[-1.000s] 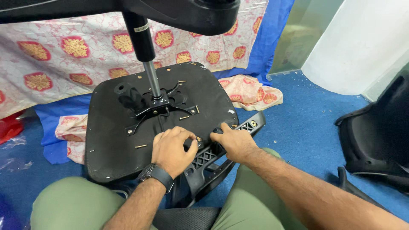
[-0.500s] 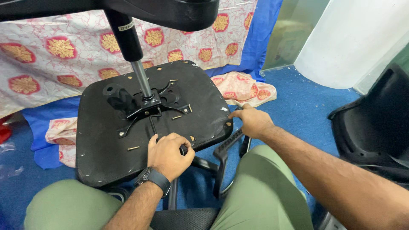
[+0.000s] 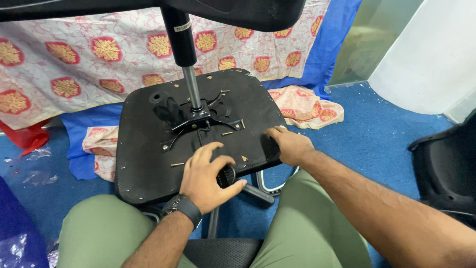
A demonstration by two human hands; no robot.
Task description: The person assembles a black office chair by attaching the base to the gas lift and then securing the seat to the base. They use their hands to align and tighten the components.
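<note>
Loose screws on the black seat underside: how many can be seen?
4 loose screws: one left of the left hand at, one at, one at, one at. Hands may hide more.
</note>
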